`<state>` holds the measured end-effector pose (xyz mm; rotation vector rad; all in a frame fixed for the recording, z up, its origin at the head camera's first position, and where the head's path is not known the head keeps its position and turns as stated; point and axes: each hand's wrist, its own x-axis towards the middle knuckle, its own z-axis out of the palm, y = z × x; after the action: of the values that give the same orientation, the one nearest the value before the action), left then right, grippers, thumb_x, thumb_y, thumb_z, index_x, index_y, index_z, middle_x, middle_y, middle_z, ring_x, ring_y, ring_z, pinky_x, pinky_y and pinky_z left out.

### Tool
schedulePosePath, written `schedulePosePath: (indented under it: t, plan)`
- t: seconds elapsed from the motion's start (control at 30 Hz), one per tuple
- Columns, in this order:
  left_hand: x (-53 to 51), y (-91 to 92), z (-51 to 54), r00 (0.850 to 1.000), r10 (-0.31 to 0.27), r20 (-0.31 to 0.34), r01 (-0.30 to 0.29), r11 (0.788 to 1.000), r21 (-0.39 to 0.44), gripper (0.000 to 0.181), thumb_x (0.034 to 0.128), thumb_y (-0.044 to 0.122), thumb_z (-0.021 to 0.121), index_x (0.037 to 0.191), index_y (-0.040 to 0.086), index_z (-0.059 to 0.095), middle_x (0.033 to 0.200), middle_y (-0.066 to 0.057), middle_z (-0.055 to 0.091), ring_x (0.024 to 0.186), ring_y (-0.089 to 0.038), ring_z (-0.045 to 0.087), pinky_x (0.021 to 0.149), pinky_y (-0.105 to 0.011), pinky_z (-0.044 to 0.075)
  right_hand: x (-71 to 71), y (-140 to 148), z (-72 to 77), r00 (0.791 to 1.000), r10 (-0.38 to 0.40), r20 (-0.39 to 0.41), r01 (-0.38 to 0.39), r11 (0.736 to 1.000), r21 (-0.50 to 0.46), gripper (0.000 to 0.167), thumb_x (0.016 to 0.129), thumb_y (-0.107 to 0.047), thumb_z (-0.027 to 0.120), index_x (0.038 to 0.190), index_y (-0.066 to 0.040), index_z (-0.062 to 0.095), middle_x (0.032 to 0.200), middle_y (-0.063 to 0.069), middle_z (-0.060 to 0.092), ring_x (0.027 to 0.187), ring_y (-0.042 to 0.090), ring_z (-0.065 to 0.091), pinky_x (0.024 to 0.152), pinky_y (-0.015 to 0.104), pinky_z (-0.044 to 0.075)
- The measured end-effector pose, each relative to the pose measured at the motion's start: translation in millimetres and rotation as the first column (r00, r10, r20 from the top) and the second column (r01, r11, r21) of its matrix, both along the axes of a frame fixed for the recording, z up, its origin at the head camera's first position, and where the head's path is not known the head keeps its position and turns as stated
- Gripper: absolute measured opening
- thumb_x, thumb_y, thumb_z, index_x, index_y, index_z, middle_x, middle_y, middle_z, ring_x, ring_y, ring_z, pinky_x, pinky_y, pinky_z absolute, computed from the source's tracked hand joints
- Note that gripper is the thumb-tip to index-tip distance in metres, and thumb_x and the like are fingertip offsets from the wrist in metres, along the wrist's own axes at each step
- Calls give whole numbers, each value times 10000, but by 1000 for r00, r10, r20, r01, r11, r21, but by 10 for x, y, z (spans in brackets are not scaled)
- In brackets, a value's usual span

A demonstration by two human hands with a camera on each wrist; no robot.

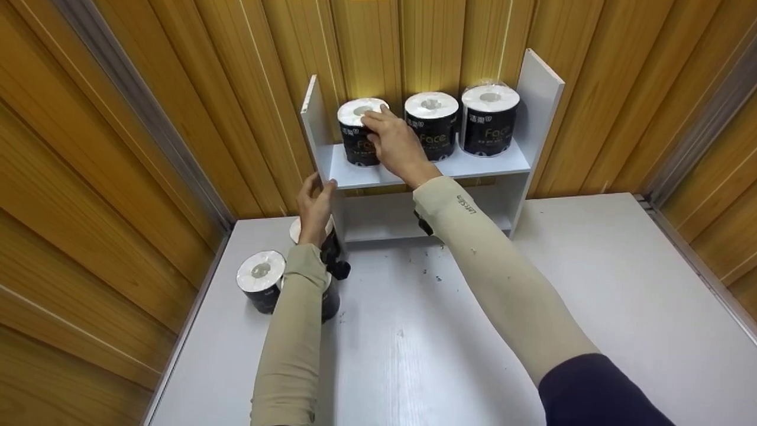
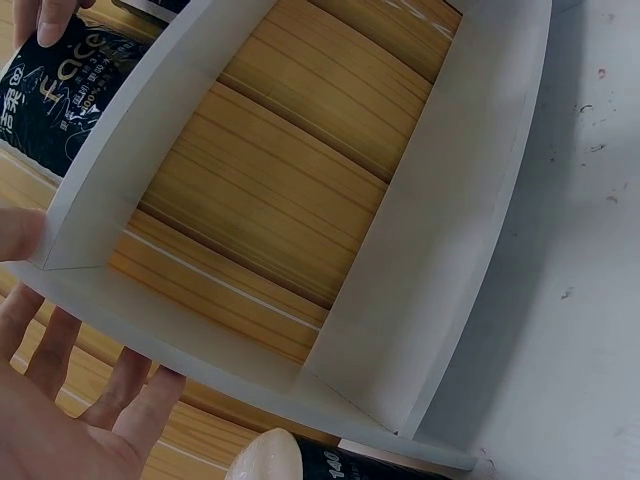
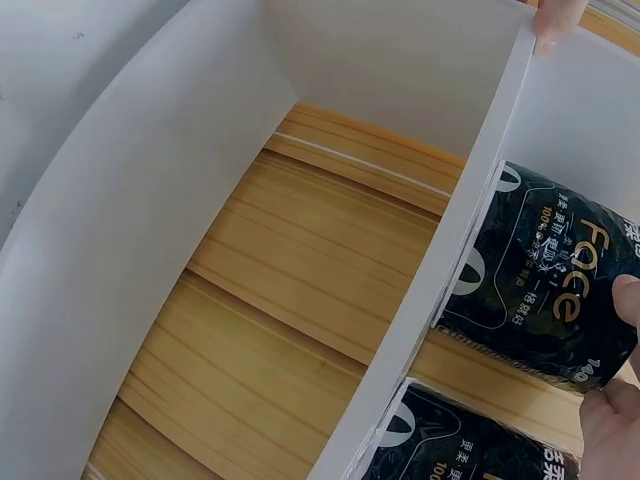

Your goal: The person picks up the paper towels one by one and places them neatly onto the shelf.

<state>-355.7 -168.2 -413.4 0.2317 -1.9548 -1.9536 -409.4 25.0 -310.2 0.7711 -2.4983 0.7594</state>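
A small white two-tier shelf (image 1: 541, 112) stands against the back wall. On its upper board are three toilet paper rolls in black wrappers: a left roll (image 1: 353, 142), a middle roll (image 1: 436, 106) and a right roll (image 1: 491, 127). My right hand (image 1: 399, 145) holds the left roll near its top; the right wrist view shows fingertips on its black wrapper (image 3: 560, 270). With my left hand (image 1: 314, 210) I grip the shelf's left side panel, thumb at the front edge and fingers around the outside, as the left wrist view shows (image 2: 90, 420).
More wrapped rolls stand on the white table (image 1: 402, 355) left of the shelf, among them one near roll (image 1: 260, 275) and others partly hidden by my left arm. The lower tier (image 1: 384, 216) has no back panel. Wood-patterned walls (image 1: 118, 148) enclose the table.
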Motion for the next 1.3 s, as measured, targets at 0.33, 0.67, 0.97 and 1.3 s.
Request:
schedulePosePath:
  t: [0.33,0.67,0.97,1.3]
  plan:
    - [-3,-4,-4,1000,-4,12,4,1000,-2,486,1037,167,691,1497,52,585,1568,-156,560,1489,-287,479,1223,-418,443,33,35,40,999,-10,50,6,997,75,471,1070,-125,636,1538,-139,586,1656,39,485,1600,367,328,1313,477,295]
    - [2,-6,-8,1000,-8,22,8,1000,-6,501,1032,182,696,1506,66,579,1579,-138,549,1517,-274,451,1239,-401,423,99,75,74,999,-17,50,10,992,130,566,1070,-184,657,1610,-140,492,1704,44,406,1627,350,267,1324,483,272]
    - [6,1,2,1000,-8,23,9,1000,-8,506,1041,188,694,1516,63,569,1587,-140,546,1521,-277,453,1239,-401,426,212,192,116,1000,21,18,-23,994,105,556,1083,-291,641,1595,-117,509,1694,55,435,1627,335,280,1326,495,269]
    - [16,11,-4,1000,24,2,-24,997,-78,458,1044,192,678,1473,47,613,1524,-157,606,1491,-289,483,1255,-417,391,344,498,114,994,80,-70,-80,997,15,518,1078,-308,657,1521,-51,577,1558,121,556,1512,317,470,1274,432,374]
